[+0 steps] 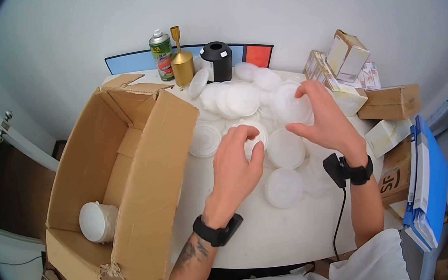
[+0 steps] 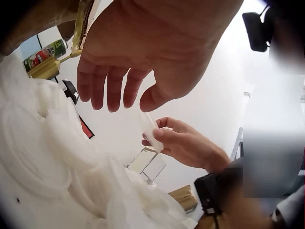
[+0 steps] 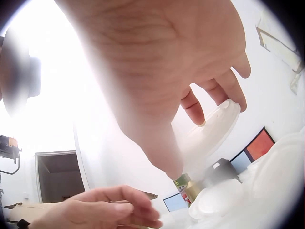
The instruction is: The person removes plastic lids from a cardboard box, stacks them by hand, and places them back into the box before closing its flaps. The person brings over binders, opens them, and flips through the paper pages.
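My right hand [image 1: 324, 120] pinches a round translucent plastic lid [image 1: 290, 103] by its edge, thumb on one side and fingers on the other. The lid is tilted, seen nearly edge-on in the left wrist view. Left of it, my left hand [image 1: 239, 163] hovers over the lid pile with its fingers loosely bent. Nothing shows between its fingers and thumb in the left wrist view. Beneath both hands, many loose lids [image 1: 285, 148] overlap on the white table [image 1: 233, 247]. A separate lid [image 1: 284, 187] lies at the near side of the pile.
An open cardboard box [image 1: 151, 190] stands at the left, with a white round tub [image 1: 93, 222] inside. Behind the pile are a spray can [image 1: 162, 57], a gold candlestick [image 1: 183, 68] and a black cylinder [image 1: 217, 60]. Small cartons [image 1: 347, 56] and blue binders [image 1: 427, 180] line the right.
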Action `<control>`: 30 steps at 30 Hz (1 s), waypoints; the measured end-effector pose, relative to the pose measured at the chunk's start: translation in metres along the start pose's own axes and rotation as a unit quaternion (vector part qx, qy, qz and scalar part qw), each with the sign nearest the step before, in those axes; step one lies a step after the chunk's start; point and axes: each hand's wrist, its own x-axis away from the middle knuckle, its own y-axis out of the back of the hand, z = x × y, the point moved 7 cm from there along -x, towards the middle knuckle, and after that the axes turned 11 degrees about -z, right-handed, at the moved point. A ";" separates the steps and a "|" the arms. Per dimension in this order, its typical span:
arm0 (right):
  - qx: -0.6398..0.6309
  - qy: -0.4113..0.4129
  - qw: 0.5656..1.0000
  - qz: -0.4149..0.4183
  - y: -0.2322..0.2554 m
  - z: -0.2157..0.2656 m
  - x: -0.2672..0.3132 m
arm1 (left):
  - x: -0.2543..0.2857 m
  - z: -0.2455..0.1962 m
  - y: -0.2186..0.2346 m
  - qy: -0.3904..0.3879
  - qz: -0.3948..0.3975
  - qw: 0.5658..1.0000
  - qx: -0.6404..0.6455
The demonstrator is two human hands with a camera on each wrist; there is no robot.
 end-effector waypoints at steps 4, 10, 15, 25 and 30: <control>0.090 0.028 0.995 0.016 0.015 -0.001 0.037 | -0.022 0.005 -0.022 -0.096 0.014 0.976 -0.195; 0.097 -0.119 0.986 -0.070 0.062 -0.055 0.057 | -0.017 -0.005 -0.093 -0.158 0.208 0.946 -0.191; 0.133 -0.242 0.960 0.057 0.080 -0.067 0.068 | -0.014 -0.013 -0.109 -0.157 0.241 0.896 -0.340; 0.171 -0.213 0.936 0.220 0.014 -0.070 0.071 | -0.011 -0.017 -0.120 -0.205 0.230 0.901 -0.304; 0.140 -0.219 0.953 0.153 0.037 -0.069 0.065 | -0.026 -0.015 -0.112 -0.061 0.298 0.940 -0.157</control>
